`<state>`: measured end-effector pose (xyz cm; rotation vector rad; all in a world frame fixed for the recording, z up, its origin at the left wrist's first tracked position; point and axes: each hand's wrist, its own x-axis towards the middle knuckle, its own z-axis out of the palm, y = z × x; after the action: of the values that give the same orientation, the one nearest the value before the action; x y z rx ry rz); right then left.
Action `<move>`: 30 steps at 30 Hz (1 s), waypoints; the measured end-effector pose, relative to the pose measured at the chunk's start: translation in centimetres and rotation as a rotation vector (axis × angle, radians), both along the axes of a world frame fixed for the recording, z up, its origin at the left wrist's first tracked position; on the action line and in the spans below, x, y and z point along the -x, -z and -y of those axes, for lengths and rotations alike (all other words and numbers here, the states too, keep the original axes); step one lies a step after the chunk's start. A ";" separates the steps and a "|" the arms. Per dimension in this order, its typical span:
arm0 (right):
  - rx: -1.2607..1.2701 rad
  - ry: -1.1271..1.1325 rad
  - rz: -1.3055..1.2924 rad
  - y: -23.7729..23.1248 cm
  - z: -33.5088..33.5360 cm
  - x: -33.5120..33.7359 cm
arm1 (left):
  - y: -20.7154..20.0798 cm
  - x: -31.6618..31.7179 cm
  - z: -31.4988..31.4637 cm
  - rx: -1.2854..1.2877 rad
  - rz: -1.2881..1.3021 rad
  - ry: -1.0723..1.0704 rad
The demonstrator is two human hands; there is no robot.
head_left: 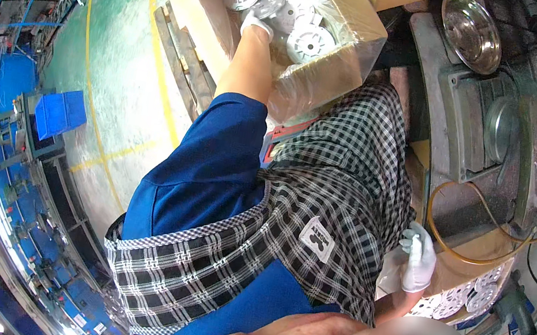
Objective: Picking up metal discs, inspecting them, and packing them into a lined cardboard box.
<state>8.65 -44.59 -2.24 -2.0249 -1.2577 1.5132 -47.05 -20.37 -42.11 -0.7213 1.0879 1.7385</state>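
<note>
My left hand (255,26), in a white glove, reaches down into a plastic-lined cardboard box (324,91). Its fingers are closed at the near edge of a grey metal disc (269,8), which looks darker than the pale parts around it; the fingertips are partly hidden. Several light-grey round castings with slotted faces, such as this slotted casting (310,45), lie in the box. My right hand (418,258), also gloved in white, hangs beside my checked apron (348,202) with loosely bent fingers. Nothing shows in it.
At the right stands a metal machine (473,131) with a shiny steel bowl (472,33) and a curved amber hose (432,216). Behind my right hand, more pale discs (452,302) fill another carton. A wooden pallet (183,61) is under the first box; a blue bin (61,113) stands left.
</note>
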 end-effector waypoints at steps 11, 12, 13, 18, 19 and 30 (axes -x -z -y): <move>-0.105 -0.079 -0.157 2.9 0.3 -0.1 | -21.2 -0.3 6.9 -0.116 -0.294 0.306; -0.108 -0.132 -0.156 2.9 0.0 -0.1 | -22.2 0.7 7.7 -0.277 -0.312 0.421; -0.081 -0.118 -0.152 3.2 -0.1 -0.1 | -28.2 -4.1 7.0 -0.236 -0.412 0.360; -0.199 -0.152 -0.197 3.1 -1.9 1.5 | -37.0 -8.9 6.9 -0.510 -0.536 0.565; -0.186 -0.154 -0.288 2.5 -2.4 2.1 | -37.4 -9.3 6.6 -0.650 -0.563 0.712; -0.211 0.222 -0.947 3.5 -5.8 4.0 | -38.3 -24.1 5.1 -0.857 -0.386 1.454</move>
<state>4.61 -38.75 -5.70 -1.0123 -0.7181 1.7793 -22.94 -25.43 -3.85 0.8364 0.6175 0.8140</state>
